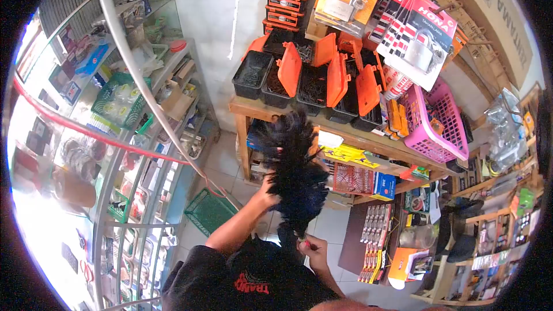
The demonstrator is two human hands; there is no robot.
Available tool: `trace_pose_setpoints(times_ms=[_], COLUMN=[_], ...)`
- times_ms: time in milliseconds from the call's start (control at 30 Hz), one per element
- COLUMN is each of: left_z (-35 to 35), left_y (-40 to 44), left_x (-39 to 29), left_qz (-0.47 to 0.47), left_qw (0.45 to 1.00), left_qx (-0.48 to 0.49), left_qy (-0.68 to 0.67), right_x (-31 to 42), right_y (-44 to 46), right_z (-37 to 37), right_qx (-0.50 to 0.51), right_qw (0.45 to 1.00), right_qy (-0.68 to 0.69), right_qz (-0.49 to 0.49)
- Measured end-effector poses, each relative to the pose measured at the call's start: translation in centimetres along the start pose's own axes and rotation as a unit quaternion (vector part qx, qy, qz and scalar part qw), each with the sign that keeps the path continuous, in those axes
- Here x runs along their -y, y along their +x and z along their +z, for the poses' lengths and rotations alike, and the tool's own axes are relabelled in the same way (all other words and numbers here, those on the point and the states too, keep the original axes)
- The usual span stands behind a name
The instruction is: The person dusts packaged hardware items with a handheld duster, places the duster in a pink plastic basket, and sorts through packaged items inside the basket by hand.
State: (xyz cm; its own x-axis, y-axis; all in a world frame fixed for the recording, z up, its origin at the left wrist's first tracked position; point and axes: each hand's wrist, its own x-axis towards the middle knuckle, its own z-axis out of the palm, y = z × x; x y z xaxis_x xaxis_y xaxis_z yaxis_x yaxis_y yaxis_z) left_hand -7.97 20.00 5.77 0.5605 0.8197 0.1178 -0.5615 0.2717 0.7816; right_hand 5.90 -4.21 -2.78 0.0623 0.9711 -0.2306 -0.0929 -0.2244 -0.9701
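A bushy black feather duster (pixel 296 173) stands nearly upright in front of my chest, its tip reaching up to the wooden bench (pixel 276 116). Low on the duster, my right hand (pixel 313 251) is closed around its handle, where a bit of red shows. My left hand (pixel 268 193) is against the left side of the feathers, which hide most of its fingers. Just beyond the tip are black bins with orange lids (pixel 290 69), several of them holding small dark hardware.
At left stands a glass display case (pixel 124 167) full of goods. A hanging white cable (pixel 135 75) crosses before it. A green basket (pixel 210 212) sits on the tiled floor. To the right are a pink basket (pixel 429 115), hanging padlock packs (pixel 417 40) and stocked shelves (pixel 489 224).
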Motion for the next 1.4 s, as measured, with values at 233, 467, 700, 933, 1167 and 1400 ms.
trace_pose_setpoints(times_ms=[233, 467, 700, 933, 1167, 1400], left_z=[2.0, 2.2, 3.1, -1.5, -3.0, -0.4], left_y=[-0.8, -2.7, -4.5, -4.3, -6.1, -5.9], left_x=[-8.3, -4.3, -4.8, -3.6, 0.2, -3.6], left_qz=[0.048, -0.01, -0.037, -0.059, -0.025, -0.025], left_qw=[0.977, 0.956, 0.962, 0.922, 0.934, 0.948], left_qx=[-0.019, -0.054, 0.005, 0.059, -0.053, -0.036], left_qy=[-0.209, -0.289, -0.271, -0.379, -0.351, -0.314], right_x=[-4.2, 3.7, 2.2, -2.1, 3.3, 4.2], right_y=[-1.3, -0.9, -0.5, -1.7, -0.8, 2.4], right_z=[-1.5, 1.6, 2.5, -0.3, -0.3, -0.6], right_qx=[0.063, 0.02, 0.048, 0.125, 0.179, 0.188], right_qw=[0.995, 0.996, 0.988, 0.987, 0.979, 0.981], right_qy=[-0.08, 0.087, 0.147, 0.055, 0.08, 0.049], right_qz=[0.012, -0.023, 0.013, 0.08, 0.052, -0.013])
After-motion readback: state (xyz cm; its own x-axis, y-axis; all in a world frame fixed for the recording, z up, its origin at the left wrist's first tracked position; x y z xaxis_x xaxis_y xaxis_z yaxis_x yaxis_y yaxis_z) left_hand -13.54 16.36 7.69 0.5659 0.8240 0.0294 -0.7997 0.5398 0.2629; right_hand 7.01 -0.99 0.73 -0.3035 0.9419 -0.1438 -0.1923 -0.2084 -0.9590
